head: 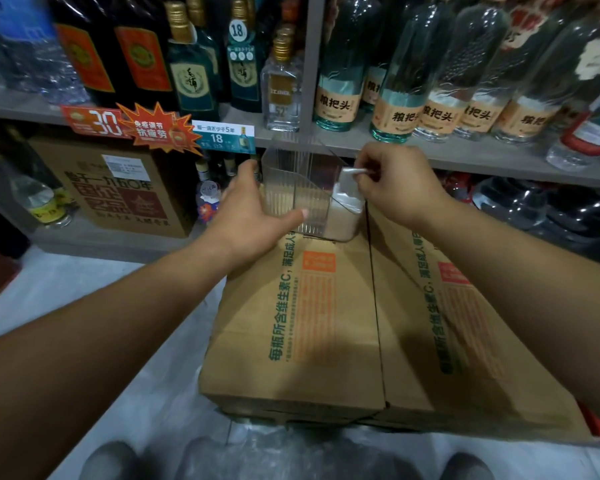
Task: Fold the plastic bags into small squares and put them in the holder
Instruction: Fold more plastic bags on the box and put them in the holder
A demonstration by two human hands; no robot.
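1. The clear ribbed holder sits between the two hands with its open top facing up. Its long axis runs across from one hand to the other.
2. A white folded bag stands upright inside the holder, at the end under the right hand. Its flat face lies against that end wall and its top edge sticks up above the rim.
3. The left hand grips the holder's other end. The thumb lies stretched along the near wall and the fingers wrap round the far side, where their tips are hidden.
4. The right hand is curled, with its fingertips pinching the top edge of the folded bag. The knuckles face the camera, so the exact finger contact cannot be seen.
5. The holder rests on the far edge of two cardboard boxes, which lie side by side below both forearms.
6. Beyond the hands, a grey shelf carries rows of bottles.
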